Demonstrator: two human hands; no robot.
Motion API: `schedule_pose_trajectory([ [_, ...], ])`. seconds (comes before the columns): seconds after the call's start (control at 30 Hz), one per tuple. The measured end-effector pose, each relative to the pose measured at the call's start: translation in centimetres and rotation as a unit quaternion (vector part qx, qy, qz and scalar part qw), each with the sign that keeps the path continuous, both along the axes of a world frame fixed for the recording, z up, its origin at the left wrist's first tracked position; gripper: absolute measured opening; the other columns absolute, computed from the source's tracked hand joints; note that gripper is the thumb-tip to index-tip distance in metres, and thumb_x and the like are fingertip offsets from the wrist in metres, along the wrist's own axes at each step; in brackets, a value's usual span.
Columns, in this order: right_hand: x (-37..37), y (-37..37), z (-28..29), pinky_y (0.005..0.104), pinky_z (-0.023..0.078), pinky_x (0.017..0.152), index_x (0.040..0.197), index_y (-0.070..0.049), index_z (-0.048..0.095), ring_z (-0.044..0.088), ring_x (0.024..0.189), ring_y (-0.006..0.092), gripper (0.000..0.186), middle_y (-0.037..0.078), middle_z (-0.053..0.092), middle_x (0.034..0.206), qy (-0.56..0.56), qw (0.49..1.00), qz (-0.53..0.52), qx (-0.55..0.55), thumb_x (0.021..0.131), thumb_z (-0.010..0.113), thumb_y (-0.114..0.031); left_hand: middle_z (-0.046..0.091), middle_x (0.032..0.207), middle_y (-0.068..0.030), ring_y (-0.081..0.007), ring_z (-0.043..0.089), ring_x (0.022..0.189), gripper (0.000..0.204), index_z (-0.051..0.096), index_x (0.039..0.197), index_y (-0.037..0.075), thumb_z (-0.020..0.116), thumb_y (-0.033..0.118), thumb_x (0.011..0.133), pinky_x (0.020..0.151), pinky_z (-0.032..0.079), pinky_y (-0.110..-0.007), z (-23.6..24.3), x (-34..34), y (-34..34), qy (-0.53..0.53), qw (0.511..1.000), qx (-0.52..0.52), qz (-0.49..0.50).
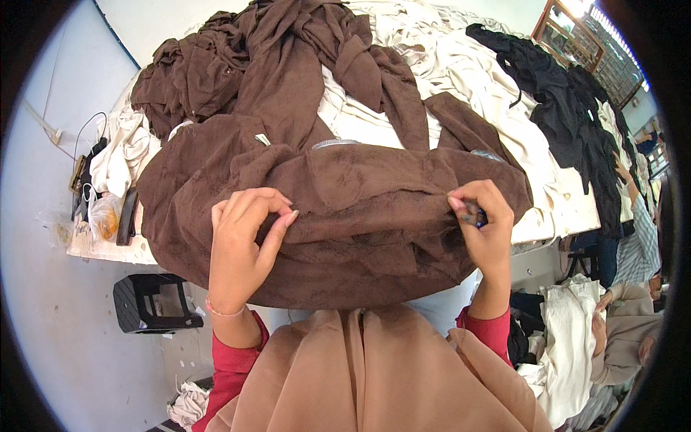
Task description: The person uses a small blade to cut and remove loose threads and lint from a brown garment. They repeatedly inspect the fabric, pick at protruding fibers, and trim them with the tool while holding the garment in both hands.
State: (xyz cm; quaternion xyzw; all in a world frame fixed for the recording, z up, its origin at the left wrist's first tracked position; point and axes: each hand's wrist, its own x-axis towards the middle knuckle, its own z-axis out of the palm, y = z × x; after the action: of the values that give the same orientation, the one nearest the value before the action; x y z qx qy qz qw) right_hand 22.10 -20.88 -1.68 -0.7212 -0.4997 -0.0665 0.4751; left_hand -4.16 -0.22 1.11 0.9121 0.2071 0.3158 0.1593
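A brown fleece-like garment (374, 230) lies bunched over the near edge of the table and hangs toward me. My left hand (248, 230) pinches its fabric at the left between thumb and fingertips. At the right, my right hand (486, 223) grips the same fold with thumb and forefinger. The fold runs nearly straight between both hands. Tucked inside my right hand is a small dark-blue and metal tool (473, 215), mostly hidden by the fingers. A small white label (262, 139) shows on the garment's upper left.
Behind lies a heap of brown garments (288, 65), with cream cloth (468, 86) and black cloth (568, 101) to the right. A clear bag with something orange (105, 218) sits at the table's left end. Below is a black stool (155, 302). People work at the right.
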Motion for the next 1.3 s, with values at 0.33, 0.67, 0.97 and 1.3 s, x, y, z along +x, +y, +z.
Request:
schedule_pose_trajectory([
  [0.33,-1.0,2.7,1.2,0.0379,0.053,0.073,0.105,-0.014,0.070,0.068,0.085,0.0302,0.040,0.005,0.066,0.105,-0.109,0.989,-0.105,0.002,0.071,0.064,0.004,0.073,0.090,-0.0044,-0.0167,0.063,0.082,0.011,0.060,0.099,0.002,0.065,0.011,0.096,0.083,0.044,-0.033,-0.5,3.1,1.0,-0.117,0.955,-0.274,-0.012],
  [0.67,0.5,1.2,0.6,0.0326,0.051,0.072,0.103,-0.008,0.074,0.065,0.081,0.0269,0.027,0.010,0.066,0.093,-0.027,0.982,-0.043,-0.182,0.079,0.068,0.004,0.061,0.077,0.0018,-0.0156,0.059,0.078,0.019,0.073,0.088,0.011,0.083,0.009,0.072,0.085,0.037,-0.032,-0.7,0.8,-0.1,0.026,0.998,-0.047,-0.021],
  [0.97,-0.1,-3.2,-0.7,0.0316,0.052,0.067,0.089,-0.001,0.073,0.067,0.074,0.0219,0.030,0.008,0.061,0.082,0.041,0.993,0.094,-0.058,0.063,0.066,0.011,0.057,0.071,-0.0027,-0.0199,0.058,0.068,0.016,0.065,0.072,0.007,0.077,0.001,0.064,0.071,0.045,-0.033,-3.3,-1.5,0.2,-0.051,0.993,0.006,-0.105],
  [1.3,-0.3,-4.7,-2.2,0.0308,0.055,0.071,0.090,0.002,0.073,0.066,0.080,0.0205,0.035,0.009,0.060,0.087,0.125,0.951,0.170,-0.224,0.061,0.062,0.019,0.060,0.079,-0.0069,-0.0208,0.061,0.072,0.016,0.067,0.086,0.004,0.076,0.004,0.073,0.071,0.047,-0.033,-2.9,-2.6,-0.1,0.114,0.953,-0.238,-0.151],
])
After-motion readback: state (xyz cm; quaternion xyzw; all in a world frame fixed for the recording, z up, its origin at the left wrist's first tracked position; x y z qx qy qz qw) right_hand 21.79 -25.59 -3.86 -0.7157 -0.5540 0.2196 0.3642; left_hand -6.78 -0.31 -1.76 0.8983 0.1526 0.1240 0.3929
